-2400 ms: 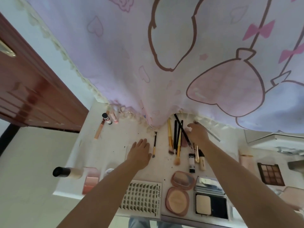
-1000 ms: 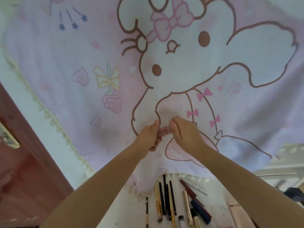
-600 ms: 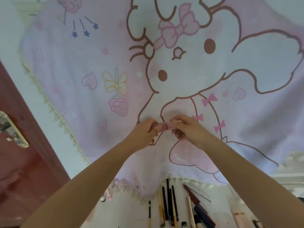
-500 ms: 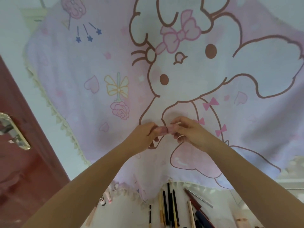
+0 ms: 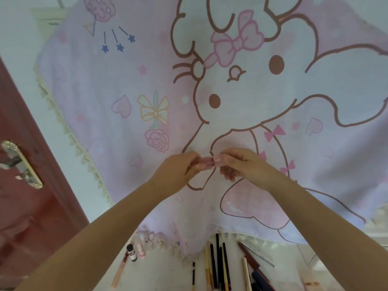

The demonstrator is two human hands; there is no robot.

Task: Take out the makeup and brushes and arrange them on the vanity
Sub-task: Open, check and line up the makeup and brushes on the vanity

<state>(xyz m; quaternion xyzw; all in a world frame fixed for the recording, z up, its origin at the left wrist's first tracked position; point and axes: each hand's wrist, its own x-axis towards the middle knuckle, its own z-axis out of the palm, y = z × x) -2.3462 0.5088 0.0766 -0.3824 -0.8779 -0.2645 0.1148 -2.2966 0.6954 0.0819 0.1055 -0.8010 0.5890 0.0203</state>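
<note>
Both my hands are raised in front of a hanging pink cartoon cloth (image 5: 210, 101). Between them I hold a small pink translucent tube (image 5: 206, 162), lying sideways. My left hand (image 5: 178, 171) pinches its left end and my right hand (image 5: 241, 164) pinches its right end, which looks like a cap. Below, on the white vanity top (image 5: 163, 274), a row of brushes and pencils (image 5: 218, 267) lies side by side. More pencils (image 5: 249, 267) lie to their right. Whether the cap is on or partly off is unclear.
A small dark-capped bottle (image 5: 131, 252), a pink tube (image 5: 140, 249) and a thin pinkish pencil (image 5: 119, 271) rest at the vanity's back left. A reddish-brown door (image 5: 31, 206) with a metal handle (image 5: 22, 164) stands at the left. The cloth's fringe hangs onto the vanity's back edge.
Since 2.4 s ago my hands left the vanity top and rose, holding the pink tube between them. In the last half second they stayed nearly still; the view shifted slightly.
</note>
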